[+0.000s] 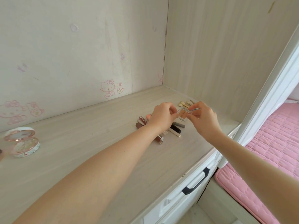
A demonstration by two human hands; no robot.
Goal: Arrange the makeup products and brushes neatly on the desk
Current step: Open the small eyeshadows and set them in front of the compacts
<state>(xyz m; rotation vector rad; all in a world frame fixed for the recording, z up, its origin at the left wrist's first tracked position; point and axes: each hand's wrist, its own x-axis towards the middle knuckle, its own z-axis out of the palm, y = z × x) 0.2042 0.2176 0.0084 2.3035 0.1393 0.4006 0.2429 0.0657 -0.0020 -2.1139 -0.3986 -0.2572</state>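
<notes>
A small clear case (185,114) with a tan colour inside is held up by both hands, just above the surface (90,143) and near its far right corner. The left hand (162,118) is pinched on the case's left side, and the right hand (204,119) is pinched on its right side, so the fingers of both hands are closed narrow around the case. Under the hands, a little group of tubes (174,129) and lip glosses (143,121) is laid side by side near the right edge of the surface. A few small brushes (186,103) are laid just behind the hands, close to the far right corner. Far away, at the left edge, an open round compact (22,142) is left on its own, well apart from the rest. The step in hand seems to be the placing of the small case; it cannot be told whether it is being shut or only turned. Next, the case should probably be set down flat beside the tubes, in line with them and without knocking them. After that, the compact could be brought over to the group.
</notes>
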